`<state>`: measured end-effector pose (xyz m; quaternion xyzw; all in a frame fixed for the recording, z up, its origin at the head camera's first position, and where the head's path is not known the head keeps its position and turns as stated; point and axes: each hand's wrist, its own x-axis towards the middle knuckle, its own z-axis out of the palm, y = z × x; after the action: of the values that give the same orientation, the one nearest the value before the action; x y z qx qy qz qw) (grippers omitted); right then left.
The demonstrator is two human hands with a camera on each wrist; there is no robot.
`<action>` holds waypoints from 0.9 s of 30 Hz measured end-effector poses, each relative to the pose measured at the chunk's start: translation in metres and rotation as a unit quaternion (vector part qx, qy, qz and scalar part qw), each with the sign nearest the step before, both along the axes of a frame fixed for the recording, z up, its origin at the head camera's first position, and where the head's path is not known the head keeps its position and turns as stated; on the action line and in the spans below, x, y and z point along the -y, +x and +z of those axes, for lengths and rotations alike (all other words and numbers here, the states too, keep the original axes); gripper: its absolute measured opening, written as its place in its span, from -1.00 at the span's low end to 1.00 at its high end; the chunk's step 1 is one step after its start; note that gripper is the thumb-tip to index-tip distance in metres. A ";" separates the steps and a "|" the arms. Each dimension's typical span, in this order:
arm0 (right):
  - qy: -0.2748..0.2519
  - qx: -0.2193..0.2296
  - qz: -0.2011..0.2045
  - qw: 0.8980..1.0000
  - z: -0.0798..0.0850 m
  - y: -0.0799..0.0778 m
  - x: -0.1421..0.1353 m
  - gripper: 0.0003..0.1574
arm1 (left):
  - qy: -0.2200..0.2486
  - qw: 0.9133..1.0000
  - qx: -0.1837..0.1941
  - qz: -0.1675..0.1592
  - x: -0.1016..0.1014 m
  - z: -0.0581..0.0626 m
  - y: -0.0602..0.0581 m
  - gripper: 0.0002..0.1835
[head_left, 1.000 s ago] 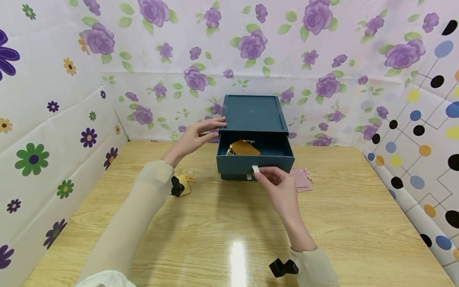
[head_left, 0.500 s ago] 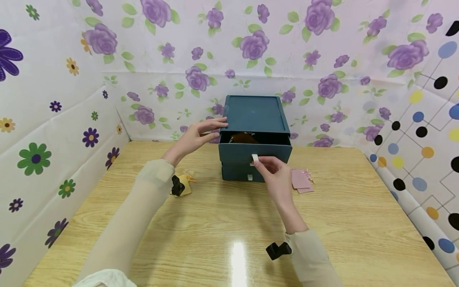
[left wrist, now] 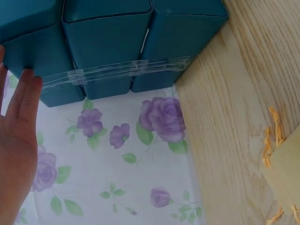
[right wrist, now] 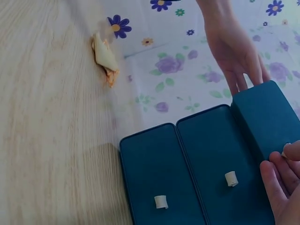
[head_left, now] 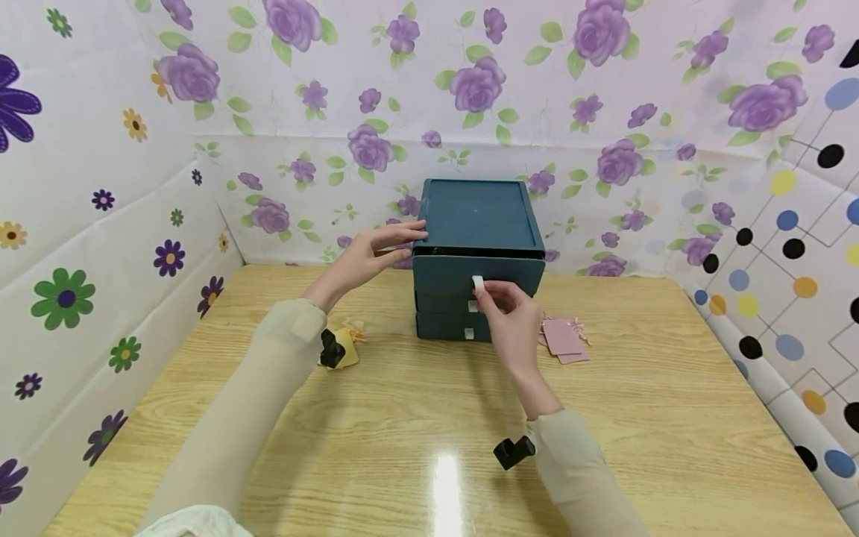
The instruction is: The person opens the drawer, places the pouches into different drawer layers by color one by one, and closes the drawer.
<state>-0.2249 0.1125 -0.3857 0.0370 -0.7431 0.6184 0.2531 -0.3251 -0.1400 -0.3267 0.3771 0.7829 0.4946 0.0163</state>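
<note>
A dark teal drawer unit [head_left: 476, 212] with three stacked drawers stands at the back of the table. Its top drawer [head_left: 439, 277] sticks out slightly, with a narrow dark gap under the lid. My right hand [head_left: 517, 328] pinches the white pull tab [head_left: 478, 283] on that drawer's front between thumb and fingers. Straight fingers of my left hand [head_left: 367, 255] rest against the unit's upper left edge; the left wrist view shows these fingertips [left wrist: 27, 74] on its side. Lower tabs [right wrist: 231, 178] show on the other two drawers. The drawer's contents are hidden.
A yellow drawstring pouch [head_left: 347, 349] lies on the wooden table [head_left: 376, 432] by my left wrist. Pink pouches [head_left: 565, 338] lie right of the unit. Clear tape [left wrist: 117, 70] runs across its side. Floral cloth [head_left: 302, 194] hangs close behind.
My right hand has pushed the top drawer inward, from well out to nearly flush. The brown-orange pouch inside has gone out of sight. My left hand has stayed in place.
</note>
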 end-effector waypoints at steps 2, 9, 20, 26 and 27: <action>0.000 0.003 -0.002 1.000 0.001 -0.002 0.000 -0.75 | 0.000 1.000 0.001 -0.002 0.000 0.000 0.000 -0.59; 0.002 0.021 -0.002 1.000 0.003 -0.012 0.000 -0.72 | -0.001 1.000 0.000 -0.002 0.000 0.001 0.001 -0.59; -0.026 0.047 0.014 0.998 0.004 -0.021 0.001 -0.69 | 0.000 1.000 0.000 -0.003 0.000 0.002 0.001 -0.59; -0.034 0.047 0.016 0.998 0.004 -0.022 0.000 -0.70 | -0.004 1.000 0.005 -0.003 0.000 0.001 0.001 -0.59; -0.037 0.046 0.018 0.998 0.004 -0.022 0.000 -0.70 | -0.004 1.000 0.005 -0.003 0.000 0.001 0.001 -0.59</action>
<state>-0.2467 0.1130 -0.3812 0.0123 -0.7296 0.6512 0.2084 -0.3244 -0.1402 -0.3254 0.3772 0.7834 0.4933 0.0234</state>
